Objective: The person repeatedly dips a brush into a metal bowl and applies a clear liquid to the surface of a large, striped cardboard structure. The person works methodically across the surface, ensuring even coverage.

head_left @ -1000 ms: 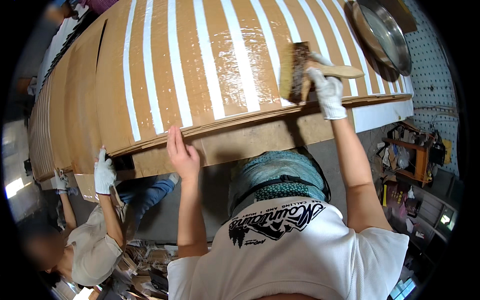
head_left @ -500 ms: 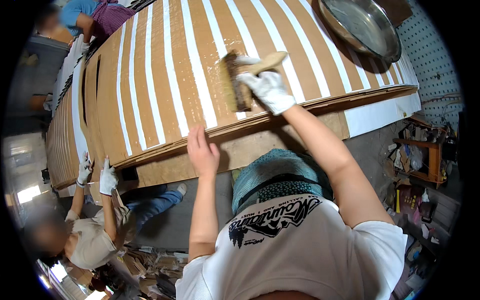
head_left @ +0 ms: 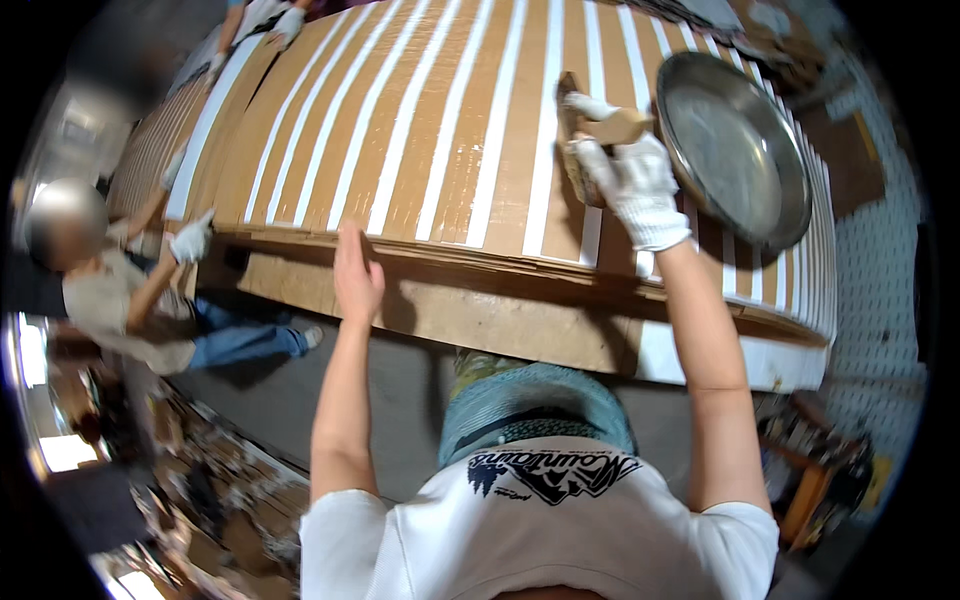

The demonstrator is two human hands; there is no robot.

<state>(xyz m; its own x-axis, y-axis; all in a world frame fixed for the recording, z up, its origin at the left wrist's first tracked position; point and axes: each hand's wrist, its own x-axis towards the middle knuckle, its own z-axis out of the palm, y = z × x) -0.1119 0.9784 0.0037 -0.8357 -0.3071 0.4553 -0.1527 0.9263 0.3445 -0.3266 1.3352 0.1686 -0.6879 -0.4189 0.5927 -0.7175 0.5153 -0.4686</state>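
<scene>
My right hand (head_left: 640,185), in a white glove, grips the wooden handle of a wide, flat brush (head_left: 572,140). The brush is held on edge over the right part of a cardboard sheet (head_left: 448,185) with long white stripes; whether its bristles touch the sheet I cannot tell. Wet, shiny patches show on the sheet left of the brush. My bare left hand (head_left: 357,275) has its fingers stretched out, fingertips at the near edge of the cardboard stack. Just right of my gloved hand, a round metal basin (head_left: 735,140) rests on the cardboard; its contents are unclear.
A co-worker (head_left: 130,290) at the left has gloved hands at the stack's left end. Another person's gloved hands (head_left: 290,28) are at the far left. A pale perforated wall (head_left: 880,270) stands at the right. Cardboard scraps (head_left: 240,500) cover the floor lower left.
My right hand has carried the brush rightward, close to the basin. My left hand has shifted slightly left along the edge. The view has turned, and the co-worker's hands at the left have moved apart.
</scene>
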